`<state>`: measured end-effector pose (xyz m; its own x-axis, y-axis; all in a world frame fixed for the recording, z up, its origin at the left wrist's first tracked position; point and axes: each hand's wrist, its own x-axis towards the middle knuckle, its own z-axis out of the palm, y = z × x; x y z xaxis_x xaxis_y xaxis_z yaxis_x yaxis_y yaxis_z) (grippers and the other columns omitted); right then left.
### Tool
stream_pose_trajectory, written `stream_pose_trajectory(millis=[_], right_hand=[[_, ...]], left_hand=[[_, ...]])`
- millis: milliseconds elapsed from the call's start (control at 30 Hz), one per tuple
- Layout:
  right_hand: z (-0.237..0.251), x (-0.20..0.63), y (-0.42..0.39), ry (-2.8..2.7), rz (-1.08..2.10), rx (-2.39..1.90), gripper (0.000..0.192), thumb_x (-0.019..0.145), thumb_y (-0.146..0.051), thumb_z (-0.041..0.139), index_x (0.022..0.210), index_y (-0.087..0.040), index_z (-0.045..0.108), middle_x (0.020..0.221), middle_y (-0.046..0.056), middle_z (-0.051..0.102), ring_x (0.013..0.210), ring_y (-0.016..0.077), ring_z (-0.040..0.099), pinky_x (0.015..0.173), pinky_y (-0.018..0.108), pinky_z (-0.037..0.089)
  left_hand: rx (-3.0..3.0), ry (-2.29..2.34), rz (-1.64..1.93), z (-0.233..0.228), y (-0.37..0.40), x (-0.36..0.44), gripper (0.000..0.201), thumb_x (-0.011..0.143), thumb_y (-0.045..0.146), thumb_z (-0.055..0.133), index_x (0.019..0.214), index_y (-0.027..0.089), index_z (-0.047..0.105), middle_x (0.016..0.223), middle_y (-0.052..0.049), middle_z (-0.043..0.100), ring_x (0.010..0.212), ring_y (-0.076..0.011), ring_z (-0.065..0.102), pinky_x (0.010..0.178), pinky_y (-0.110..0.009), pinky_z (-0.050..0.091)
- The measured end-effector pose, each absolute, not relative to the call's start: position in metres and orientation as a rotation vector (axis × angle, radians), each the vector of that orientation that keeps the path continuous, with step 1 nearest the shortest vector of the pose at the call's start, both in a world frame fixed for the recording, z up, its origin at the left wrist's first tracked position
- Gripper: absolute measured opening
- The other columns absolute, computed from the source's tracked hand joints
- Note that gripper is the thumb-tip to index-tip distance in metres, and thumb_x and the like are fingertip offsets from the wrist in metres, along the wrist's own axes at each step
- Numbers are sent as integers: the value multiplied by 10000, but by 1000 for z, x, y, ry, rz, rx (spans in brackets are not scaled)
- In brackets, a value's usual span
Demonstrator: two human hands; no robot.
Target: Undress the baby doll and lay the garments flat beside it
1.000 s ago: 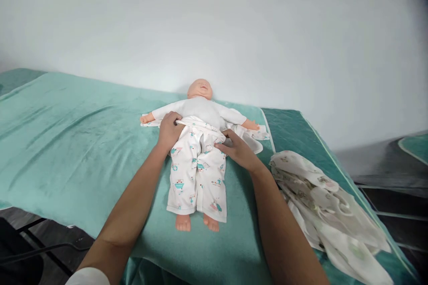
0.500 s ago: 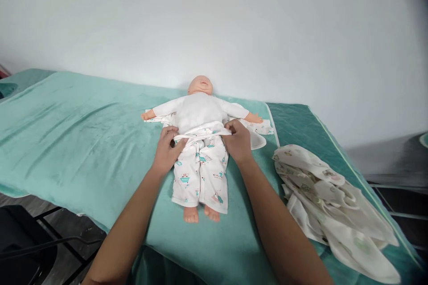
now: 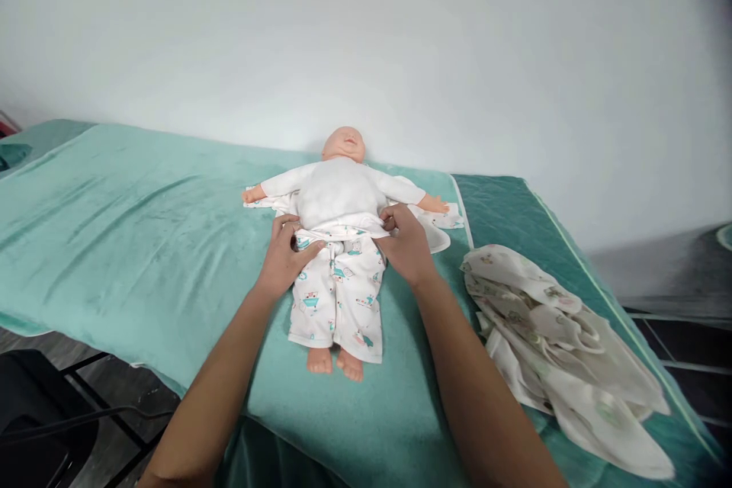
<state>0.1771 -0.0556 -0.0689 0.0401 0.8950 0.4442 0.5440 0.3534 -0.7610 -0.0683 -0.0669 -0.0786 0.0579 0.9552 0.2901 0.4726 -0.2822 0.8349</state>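
The baby doll (image 3: pixel 338 198) lies on its back in the middle of the green blanket (image 3: pixel 126 229), head toward the far wall (image 3: pixel 515 76) and arms spread out wide. It wears a white top and printed pants (image 3: pixel 337 297), and its bare feet stick out at the near end. Your left hand (image 3: pixel 286 259) pinches the pants' waistband on the left side of the doll's tummy. Your right hand (image 3: pixel 403 240) pinches the waistband on the right side. Your hands are apart, one on each side. A printed cloth (image 3: pixel 440 225) lies flat under the doll. A crumpled cloth (image 3: pixel 560 343) sits well to the right.
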Motion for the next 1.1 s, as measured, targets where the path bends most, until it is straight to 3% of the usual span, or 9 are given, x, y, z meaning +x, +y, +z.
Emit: stream_pose_trajectory(millis=[167, 267, 367, 633, 833, 1100], right_hand=[[-72, 173, -58, -1527, 456, -1373, 237, 757, -266, 667, 943, -247, 521, 853, -16, 515, 724, 164, 476, 704, 323, 410], [-72, 173, -56, -1602, 472, -1352, 124, 784, -242, 625, 835, -245, 512, 796, -20, 499, 731, 170, 461, 706, 325, 391], [-74, 174, -53, -1653, 474, -1287, 121, 811, -227, 588, 750, -239, 484, 781, -15, 498, 749, 176, 464, 714, 331, 379], [-83, 176, -33, -1609, 452, -1129, 126, 837, -318, 629, 819, -250, 525, 989, 37, 512, 974, 218, 524, 880, 379, 446], [-87, 179, -25, -1636, 503, -1128, 257, 809, -399, 710, 913, -250, 528, 1075, 49, 492, 1064, 227, 500, 908, 384, 451], [-88, 176, -32, -1593, 426, -1187, 267, 766, -334, 732, 704, -224, 497, 988, 43, 441, 958, 218, 500, 886, 389, 436]], left_hand=[[1845, 1581, 1135, -75, -69, -67, 259, 836, 418, 678, 934, 211, 557, 1050, -49, 550, 887, -171, 554, 789, -312, 458], [1817, 1682, 1015, -70, -70, -65, 258, 863, 454, 632, 943, 220, 555, 792, 8, 534, 749, -169, 519, 706, -305, 417], [1772, 1690, 966, -66, -68, -63, 279, 870, 492, 613, 932, 228, 552, 687, 36, 508, 673, -160, 494, 645, -290, 371], [1742, 1638, 1113, -60, -44, -53, 294, 870, 513, 615, 885, 231, 532, 755, 19, 576, 713, -164, 515, 665, -292, 376], [1726, 1606, 1150, -66, -30, -51, 270, 889, 493, 607, 926, 231, 551, 774, 21, 586, 730, -159, 520, 674, -289, 382], [1856, 1504, 1229, -79, -57, -64, 188, 900, 390, 629, 886, 207, 585, 1016, -38, 464, 853, -144, 506, 768, -283, 459]])
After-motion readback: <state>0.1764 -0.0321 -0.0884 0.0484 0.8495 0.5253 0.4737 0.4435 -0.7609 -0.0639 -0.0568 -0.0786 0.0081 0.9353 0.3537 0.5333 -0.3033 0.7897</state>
